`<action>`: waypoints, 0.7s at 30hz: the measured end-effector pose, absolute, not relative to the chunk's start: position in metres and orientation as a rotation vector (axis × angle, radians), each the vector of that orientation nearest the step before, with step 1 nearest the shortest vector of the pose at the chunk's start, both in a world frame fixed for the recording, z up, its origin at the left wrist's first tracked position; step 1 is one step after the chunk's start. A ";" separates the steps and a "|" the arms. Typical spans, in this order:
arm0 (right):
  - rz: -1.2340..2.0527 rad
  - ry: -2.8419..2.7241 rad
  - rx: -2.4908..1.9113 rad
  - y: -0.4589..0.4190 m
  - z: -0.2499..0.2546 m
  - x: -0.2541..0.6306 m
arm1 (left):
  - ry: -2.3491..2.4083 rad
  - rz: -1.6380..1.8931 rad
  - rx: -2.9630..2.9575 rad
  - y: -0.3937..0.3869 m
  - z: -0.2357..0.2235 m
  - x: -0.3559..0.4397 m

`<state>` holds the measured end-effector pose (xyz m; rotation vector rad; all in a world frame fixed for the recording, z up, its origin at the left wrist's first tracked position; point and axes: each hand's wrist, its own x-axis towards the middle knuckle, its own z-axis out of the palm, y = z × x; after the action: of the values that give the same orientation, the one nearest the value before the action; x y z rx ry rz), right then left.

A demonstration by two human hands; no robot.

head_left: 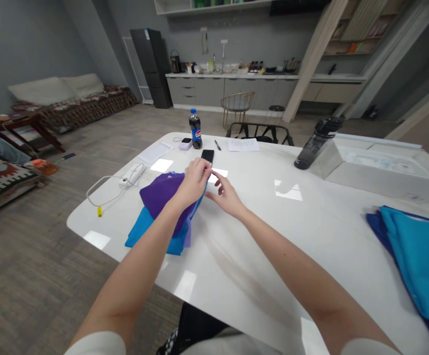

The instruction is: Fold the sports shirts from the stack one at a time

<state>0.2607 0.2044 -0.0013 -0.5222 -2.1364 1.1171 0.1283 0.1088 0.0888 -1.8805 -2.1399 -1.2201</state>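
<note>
A purple cloth lies over a folded blue cloth on the left part of the white table. My left hand is closed with bent fingers at the purple cloth's far right corner, which its fingers partly hide. Just to the right is my right hand, its thumb and index finger spread apart. The index fingertip comes close to my left fingers, and the thumb tip is by the cloth's right edge; contact is hard to tell. A black phone lies just beyond my hands.
On the white table stand a Pepsi bottle, a dark water bottle and a white box. Folded blue cloths lie at the right. A power strip with a cord, a pen and papers are also there.
</note>
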 end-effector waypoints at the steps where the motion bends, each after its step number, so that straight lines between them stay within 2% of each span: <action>1: 1.101 -2.115 -0.544 0.214 0.005 0.273 | -2.042 -1.298 -2.031 0.125 0.093 0.147; 6: 1.089 -1.824 -0.804 0.251 0.010 0.369 | -1.767 -1.670 -2.457 0.196 0.074 0.240; 9: 1.085 -1.783 -0.921 0.260 -0.005 0.438 | -1.701 -1.740 -2.722 0.216 0.046 0.296; 13: 0.944 -1.921 -1.164 0.248 -0.026 0.524 | -1.830 -1.436 -2.797 0.210 0.014 0.345; 18: 0.635 -1.983 -1.370 0.190 -0.034 0.622 | -2.510 -0.781 -1.864 0.190 -0.033 0.335; 21: 0.452 -2.235 -1.347 0.149 -0.037 0.656 | -2.718 -0.574 -1.680 0.195 -0.061 0.321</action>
<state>0.6562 0.1490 -0.0370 -1.3466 -2.2353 0.4519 0.3207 0.1951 -0.0614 -1.6795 -2.7180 -0.5742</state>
